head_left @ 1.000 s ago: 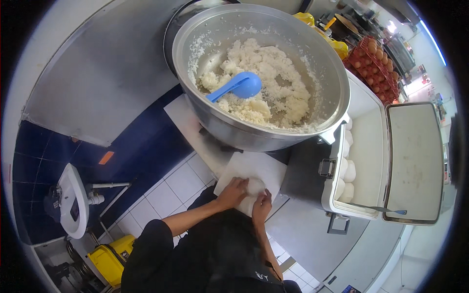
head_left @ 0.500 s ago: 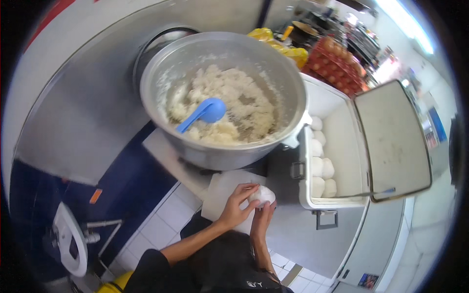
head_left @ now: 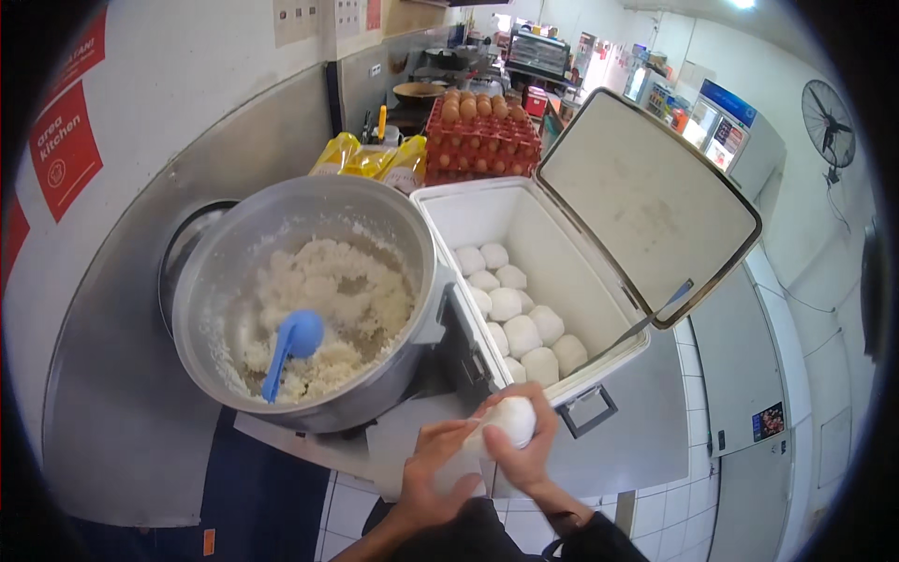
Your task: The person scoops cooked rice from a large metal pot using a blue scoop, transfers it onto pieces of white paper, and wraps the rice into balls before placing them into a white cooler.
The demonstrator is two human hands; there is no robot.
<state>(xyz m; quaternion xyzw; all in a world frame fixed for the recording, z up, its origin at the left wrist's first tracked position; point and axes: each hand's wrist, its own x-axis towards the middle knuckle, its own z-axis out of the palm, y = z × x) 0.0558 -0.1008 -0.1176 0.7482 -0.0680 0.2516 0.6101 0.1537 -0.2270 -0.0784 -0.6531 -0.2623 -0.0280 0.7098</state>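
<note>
My right hand [head_left: 526,453] is closed round a rounded white bundle [head_left: 515,417], which looks like a portion of rice in a thin wrapper. At the bundle's left side my left hand [head_left: 429,473] has curled fingers gripping its gathered end; the thumb stands lower. Both hands are just in front of an open cool box [head_left: 599,304] holding several similar white bundles [head_left: 521,332]. To the left stands a big metal pot [head_left: 208,272] of cooked white rice [head_left: 323,272], with a blue rice scoop [head_left: 298,337] lying on the rice.
The box's lid [head_left: 655,187] leans open to the right, and a long flat utensil [head_left: 655,314] rests across the hinge side. Behind are stacked red egg trays [head_left: 478,150] and yellow packets [head_left: 361,161]. White sheets [head_left: 398,440] lie at the counter's front edge.
My view has swung up and to the right. Both hands have come closer to the cool box's front corner; the bundle now sits in my right hand, with my left at its gathered end.
</note>
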